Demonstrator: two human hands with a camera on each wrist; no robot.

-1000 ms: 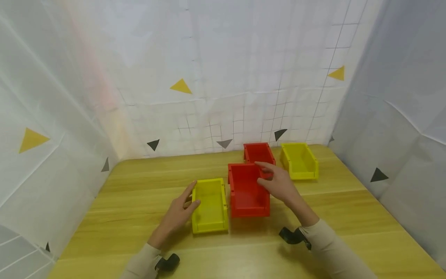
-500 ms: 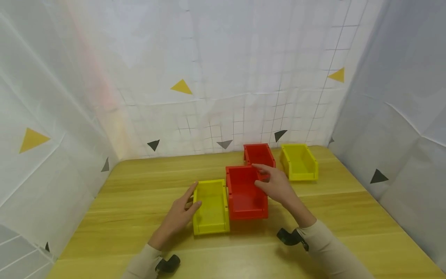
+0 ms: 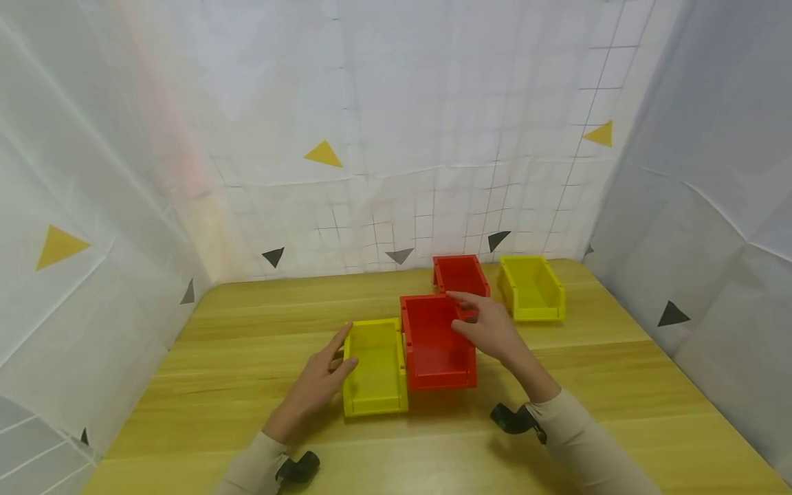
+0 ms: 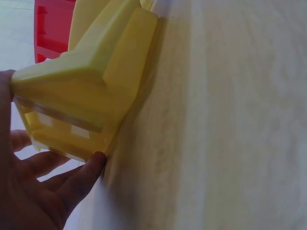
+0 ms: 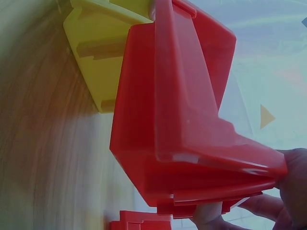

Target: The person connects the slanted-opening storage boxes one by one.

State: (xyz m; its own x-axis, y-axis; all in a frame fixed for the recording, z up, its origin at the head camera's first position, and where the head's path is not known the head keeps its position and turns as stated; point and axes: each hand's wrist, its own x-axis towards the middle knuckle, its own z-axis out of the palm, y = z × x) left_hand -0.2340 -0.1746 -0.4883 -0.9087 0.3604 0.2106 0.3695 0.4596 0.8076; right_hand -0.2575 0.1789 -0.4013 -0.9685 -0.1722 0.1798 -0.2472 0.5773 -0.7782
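Left hand (image 3: 314,381) pinches nearer yellow bin (image 3: 374,375), smooth-walled, low-fronted plastic; right hand (image 3: 491,330) pinches nearer red bin (image 3: 435,347), glossy, similarly stepped, perhaps clear of wood-grained table (image 3: 247,344).

Left sleeve (image 3: 250,469), right sleeve (image 3: 594,443) — plain beige; left wrist camera (image 3: 301,468), right wrist camera (image 3: 512,419) — black, rounded.

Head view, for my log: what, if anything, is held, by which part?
The left grip holds the nearer yellow bin by its left side; the right grip holds the nearer red bin by its right side.
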